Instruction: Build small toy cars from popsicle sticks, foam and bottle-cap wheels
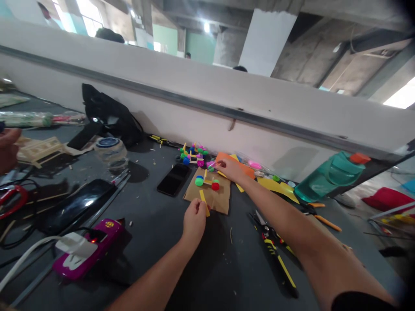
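My left hand (194,220) pinches a flat yellow strip (203,198) over the near edge of a brown cardboard piece (220,203). On the cardboard lies a small model with yellow sticks, a green and blue wheel (199,181) and a red wheel (215,185). My right hand (228,167) reaches past it to the back of the cardboard, by a colourful cluster of small wheeled parts (193,156) and an orange sheet (244,169). Its fingers are drawn together beside small pink and green bits; what they grip, if anything, is too small to name.
A black phone (174,179) lies left of the cardboard. Pliers and a yellow-black cutter (280,270) lie at the right, near a teal bottle (330,177). A purple power strip (89,250), a clear jar (112,153) and another person's hand (9,149) are at the left.
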{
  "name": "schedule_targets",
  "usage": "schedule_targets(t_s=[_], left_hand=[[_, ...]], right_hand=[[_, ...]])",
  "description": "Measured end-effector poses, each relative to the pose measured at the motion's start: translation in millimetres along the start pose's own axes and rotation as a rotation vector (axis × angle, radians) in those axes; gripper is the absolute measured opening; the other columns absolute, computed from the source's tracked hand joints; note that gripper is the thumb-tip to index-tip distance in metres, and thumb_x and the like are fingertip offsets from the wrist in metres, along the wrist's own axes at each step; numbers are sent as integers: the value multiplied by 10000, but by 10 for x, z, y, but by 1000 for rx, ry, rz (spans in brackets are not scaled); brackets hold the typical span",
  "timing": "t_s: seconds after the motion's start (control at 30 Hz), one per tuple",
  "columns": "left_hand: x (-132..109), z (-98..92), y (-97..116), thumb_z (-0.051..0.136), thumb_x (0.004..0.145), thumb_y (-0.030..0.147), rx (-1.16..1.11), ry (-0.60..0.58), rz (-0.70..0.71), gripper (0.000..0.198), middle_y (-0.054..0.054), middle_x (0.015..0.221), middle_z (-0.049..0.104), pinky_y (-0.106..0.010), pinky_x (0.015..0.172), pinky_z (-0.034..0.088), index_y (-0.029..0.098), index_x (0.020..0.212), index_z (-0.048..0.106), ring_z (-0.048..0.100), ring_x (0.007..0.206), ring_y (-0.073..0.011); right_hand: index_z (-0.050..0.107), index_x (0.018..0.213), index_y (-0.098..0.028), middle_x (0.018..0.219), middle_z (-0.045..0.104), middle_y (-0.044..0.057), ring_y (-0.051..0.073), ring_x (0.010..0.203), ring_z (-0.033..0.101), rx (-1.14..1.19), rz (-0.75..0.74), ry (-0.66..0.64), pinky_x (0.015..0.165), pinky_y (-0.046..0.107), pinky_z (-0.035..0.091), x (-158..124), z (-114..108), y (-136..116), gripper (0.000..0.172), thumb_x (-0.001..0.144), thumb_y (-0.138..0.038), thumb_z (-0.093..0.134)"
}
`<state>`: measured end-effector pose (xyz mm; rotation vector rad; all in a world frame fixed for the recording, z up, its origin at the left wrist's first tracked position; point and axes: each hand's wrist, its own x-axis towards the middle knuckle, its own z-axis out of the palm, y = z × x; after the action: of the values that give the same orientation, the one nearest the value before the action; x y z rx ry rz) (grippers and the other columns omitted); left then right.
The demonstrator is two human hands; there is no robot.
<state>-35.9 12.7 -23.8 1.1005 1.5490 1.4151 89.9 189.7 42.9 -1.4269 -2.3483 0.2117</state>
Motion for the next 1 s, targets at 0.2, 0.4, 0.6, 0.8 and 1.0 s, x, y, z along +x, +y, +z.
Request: schedule_targets(t_s=[0.2, 0.4, 0.6, 0.8, 1.0], left_hand=[[33, 14, -25, 392, 843, 317, 209, -48, -6, 234, 29, 599, 519, -228, 529, 267, 199, 665, 486, 464, 556, -126], [53, 34, 4, 366, 864, 311, 200, -73, -6, 235, 29, 598, 466, -234, 522, 243, 195, 707, 496, 433, 559, -125], [39, 47, -6, 373, 865, 305, 147, -86, 10, 235, 18, 626, 484, -232, 537, 264, 181, 741, 530, 438, 583, -126], [21, 77, -11, 377, 864, 315, 176, -81, 15, 246, 12, 629, 492, -238, 540, 263, 183, 731, 536, 443, 592, -134], [15, 70, 5, 381, 862, 311, 184, -70, 12, 244, 4, 639, 509, -239, 546, 267, 186, 699, 513, 458, 605, -138]], right_hand=[[644, 1033, -209, 1065, 657, 76, 246, 1014, 546, -97, -13, -48, 818, 314, 387, 556, 345, -148, 383, 718, -425, 632], [646, 1023, -227, 1027, 671, 53, 234, 921, 573, -134, 0, -124, 727, 281, 397, 764, 530, -123, 408, 713, -489, 603], [625, 1045, -249, 1022, 666, 53, 264, 950, 543, -174, 48, -125, 738, 318, 390, 845, 620, -130, 410, 695, -464, 611], [619, 1010, -247, 996, 658, 54, 283, 970, 506, -206, 49, -106, 766, 354, 368, 886, 653, -168, 371, 683, -425, 618], [641, 978, -254, 931, 673, 45, 270, 929, 516, -205, -11, -106, 745, 332, 361, 883, 678, -204, 327, 692, -407, 600]])
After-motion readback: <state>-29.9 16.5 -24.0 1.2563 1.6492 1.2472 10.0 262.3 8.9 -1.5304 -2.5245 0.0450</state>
